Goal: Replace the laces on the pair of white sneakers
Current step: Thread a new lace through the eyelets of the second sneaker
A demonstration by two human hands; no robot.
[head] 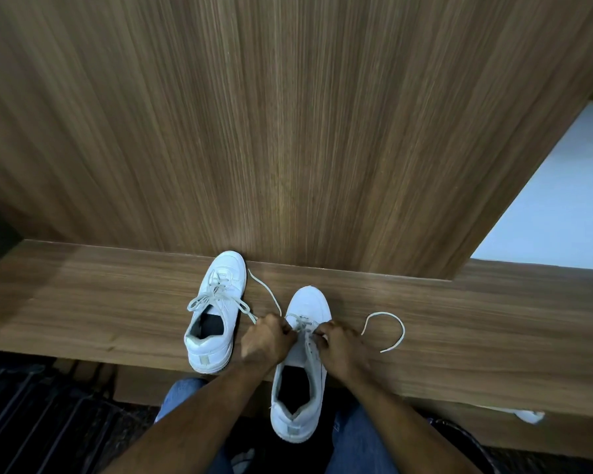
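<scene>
**Both hands pinch the lace over the right-side sneaker**

Left hand (266, 340), fingers curled, pinches one run of the lace (387, 331) at the near sneaker's eyelet rows; right hand (339, 343) does the same on the other side, fingers curled tight around the lace just above the tongue. Between the two hands the lace crosses the lowest eyelets near the toe. From the left hand one free end runs up and away toward the wooden back panel (288, 131); from the right hand the other end arcs out to the right and lies in a loop on the surface (493, 319).

Under the hands, the sneaker being laced (305, 381) points its toe at the panel, and its heel hangs past the surface's near edge, over the person's lap in blue jeans (353, 446).

Just to the left stands the second sneaker (216, 313), fully on the surface, toe touching the panel, its own lace threaded and tied in a loose bow with loops spilling to both sides.

At lower right, below the surface edge, a small white object (529, 415) shows only in part; what it is cannot be told.
</scene>
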